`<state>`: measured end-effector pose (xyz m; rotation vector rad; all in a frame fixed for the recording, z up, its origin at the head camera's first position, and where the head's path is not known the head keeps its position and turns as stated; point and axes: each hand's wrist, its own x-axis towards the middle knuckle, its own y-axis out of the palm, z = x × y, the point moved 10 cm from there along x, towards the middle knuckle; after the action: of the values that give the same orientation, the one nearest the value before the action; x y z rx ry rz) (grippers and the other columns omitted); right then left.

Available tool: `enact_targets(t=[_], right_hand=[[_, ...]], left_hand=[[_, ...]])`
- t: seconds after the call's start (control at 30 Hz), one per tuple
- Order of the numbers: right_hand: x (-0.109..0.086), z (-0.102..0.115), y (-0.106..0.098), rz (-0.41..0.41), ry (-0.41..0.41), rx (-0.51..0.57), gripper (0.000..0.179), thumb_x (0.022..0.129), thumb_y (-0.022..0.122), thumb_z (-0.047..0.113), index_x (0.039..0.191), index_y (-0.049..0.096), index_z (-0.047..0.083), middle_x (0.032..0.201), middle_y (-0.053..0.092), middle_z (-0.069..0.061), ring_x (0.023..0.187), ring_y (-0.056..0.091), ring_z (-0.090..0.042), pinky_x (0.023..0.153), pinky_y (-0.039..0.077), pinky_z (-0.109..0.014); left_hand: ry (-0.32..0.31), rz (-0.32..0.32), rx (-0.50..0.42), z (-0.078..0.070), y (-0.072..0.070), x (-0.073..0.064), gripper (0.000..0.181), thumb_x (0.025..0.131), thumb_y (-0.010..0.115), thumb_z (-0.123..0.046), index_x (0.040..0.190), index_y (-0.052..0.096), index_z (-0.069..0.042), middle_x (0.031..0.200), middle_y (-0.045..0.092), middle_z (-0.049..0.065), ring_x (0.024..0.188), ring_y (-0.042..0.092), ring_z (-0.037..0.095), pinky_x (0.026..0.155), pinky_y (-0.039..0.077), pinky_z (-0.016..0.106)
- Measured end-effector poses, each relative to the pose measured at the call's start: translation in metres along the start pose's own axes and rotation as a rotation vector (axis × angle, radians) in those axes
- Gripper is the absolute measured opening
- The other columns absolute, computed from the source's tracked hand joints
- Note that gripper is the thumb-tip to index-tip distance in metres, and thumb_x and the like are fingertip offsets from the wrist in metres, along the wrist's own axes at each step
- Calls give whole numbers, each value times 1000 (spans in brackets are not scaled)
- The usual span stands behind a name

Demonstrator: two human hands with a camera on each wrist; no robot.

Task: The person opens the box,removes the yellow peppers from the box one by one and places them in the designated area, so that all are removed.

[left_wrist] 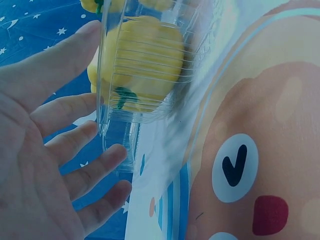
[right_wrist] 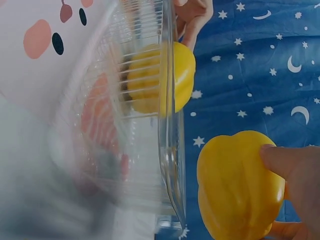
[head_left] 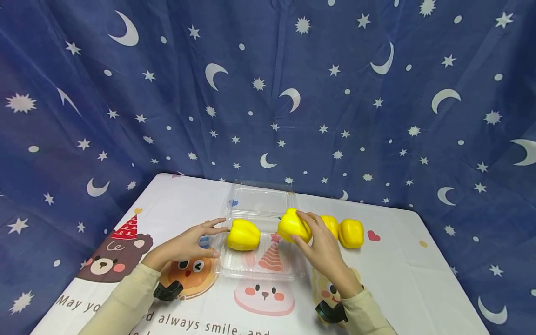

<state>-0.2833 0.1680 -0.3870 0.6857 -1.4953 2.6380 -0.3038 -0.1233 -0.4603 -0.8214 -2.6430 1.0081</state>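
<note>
A clear plastic clamshell box (head_left: pixel 268 272) lies with its lid folded back on the table. Inside it, toward the left, sits a yellow bell pepper (head_left: pixel 243 235). My left hand (head_left: pixel 193 241) is at the box's left edge, fingers spread and fairly straight; in the left wrist view the fingertips (left_wrist: pixel 116 154) are at the box's rim. A second yellow bell pepper (head_left: pixel 293 225) is gripped by my right hand (head_left: pixel 322 246) over the box's right part. In the right wrist view this held pepper (right_wrist: pixel 240 185) is beyond the rim, with my thumb pressed on it.
Two more yellow bell peppers stand right of the box, one pepper (head_left: pixel 351 233) in full view and another pepper (head_left: pixel 331 225) partly behind my right hand. The white printed tablecloth (head_left: pixel 402 279) covers the table. A blue star-patterned curtain (head_left: pixel 268 93) hangs behind.
</note>
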Motion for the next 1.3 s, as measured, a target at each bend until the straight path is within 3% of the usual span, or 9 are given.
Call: enact_targets(t=[0.27, 1.03, 1.3], right_hand=[[-7, -9, -10, 0, 36, 5, 66, 87, 80, 30, 146, 54, 18, 139, 57, -15, 122, 61, -35, 94, 56, -54], [-18, -34, -43, -103, 81, 23, 64, 87, 81, 23, 144, 54, 11, 137, 56, -20, 119, 59, -39, 92, 57, -58], [-21, -51, -51, -113, 164, 19, 64, 87, 80, 22, 144, 53, 11, 140, 54, -22, 123, 56, -42, 94, 55, -61]], left_hand=[[-5, 2, 7, -2, 0, -1, 67, 87, 80, -23, 147, 54, -11, 167, 29, 11, 153, 24, 46, 116, 32, 69], [-3, 1, 21, -1, 0, 0, 68, 87, 80, -22, 148, 53, -9, 167, 29, 11, 154, 22, 47, 116, 30, 69], [-5, 2, 12, -1, 1, 0, 68, 87, 80, -22, 148, 53, -9, 167, 29, 10, 154, 23, 46, 116, 31, 69]])
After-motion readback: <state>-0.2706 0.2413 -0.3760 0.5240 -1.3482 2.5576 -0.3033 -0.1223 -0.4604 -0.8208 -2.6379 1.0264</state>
